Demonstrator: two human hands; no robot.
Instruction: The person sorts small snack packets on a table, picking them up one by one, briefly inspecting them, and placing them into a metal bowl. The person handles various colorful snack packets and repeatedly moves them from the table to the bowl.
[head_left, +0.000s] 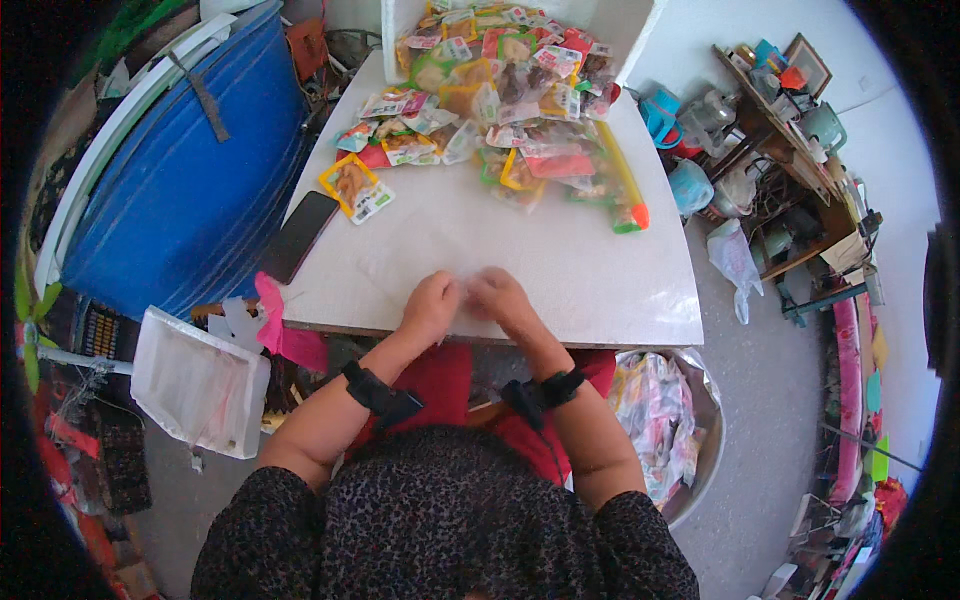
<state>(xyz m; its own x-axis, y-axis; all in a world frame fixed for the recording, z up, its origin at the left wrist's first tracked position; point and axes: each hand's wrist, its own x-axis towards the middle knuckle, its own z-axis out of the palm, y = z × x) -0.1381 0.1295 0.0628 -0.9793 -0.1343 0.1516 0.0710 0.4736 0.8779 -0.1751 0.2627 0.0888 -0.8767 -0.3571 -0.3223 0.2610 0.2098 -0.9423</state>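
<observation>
My left hand (431, 304) and my right hand (498, 300) are close together above the front part of a white table (360, 277). Both have curled fingers, and the fingertips face each other. A faint whitish blur lies between them; whether it is thin clear plastic I cannot tell. Motion smears the right fingers. Beyond the hands, small sealed food packets (517, 169) are heaped across the far half of the table. One yellow-edged packet (355, 187) lies apart at the left, beside a dark smartphone (301, 234).
A white foam box (637, 34) spills packets at the back. A yellow tube with an orange tip (622, 176) lies at right. Below the table's right corner, a metal basin (712, 420) holds more packets. Left are a blue tub (187, 172), a pink cloth (289, 330) and a foam lid (199, 382).
</observation>
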